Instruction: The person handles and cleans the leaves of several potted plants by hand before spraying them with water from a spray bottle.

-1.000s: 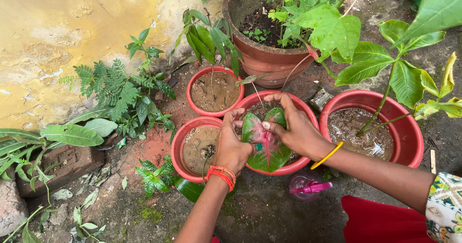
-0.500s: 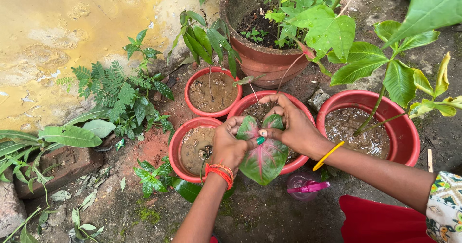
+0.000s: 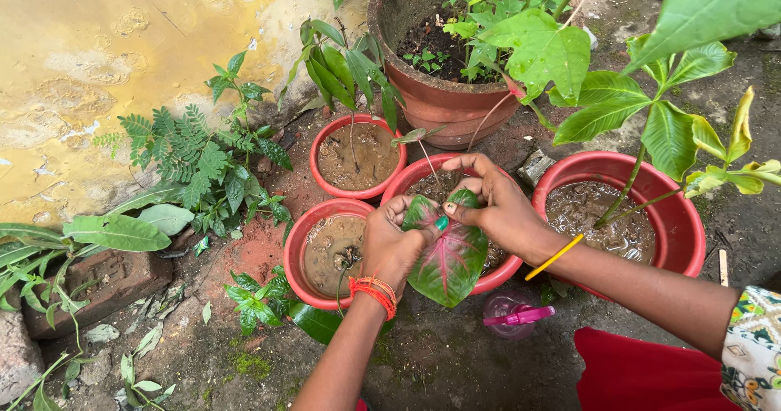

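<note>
Both hands meet over the middle red pot (image 3: 496,279) of wet soil. A heart-shaped leaf (image 3: 449,263), green with pink veins, hangs over the pot's near rim. My left hand (image 3: 392,247), with orange thread bangles on the wrist, curls around the leaf's base from the left. My right hand (image 3: 498,206), with a yellow bangle on the wrist, pinches the top of the leaf from the right. The fingertips of the two hands touch at the leaf's base; the stem below them is hidden.
Other red pots stand around: one with mud at the left (image 3: 303,252), one behind (image 3: 319,152), one with a leafy plant at the right (image 3: 691,240). A big terracotta pot (image 3: 446,106) sits at the back. A pink-capped bottle (image 3: 515,314) lies near. A brick (image 3: 98,279) and ferns (image 3: 191,155) lie left.
The leaf has dropped lower over the pot's near rim, and my hands have closed in more tightly at its base. The view has shifted slightly.
</note>
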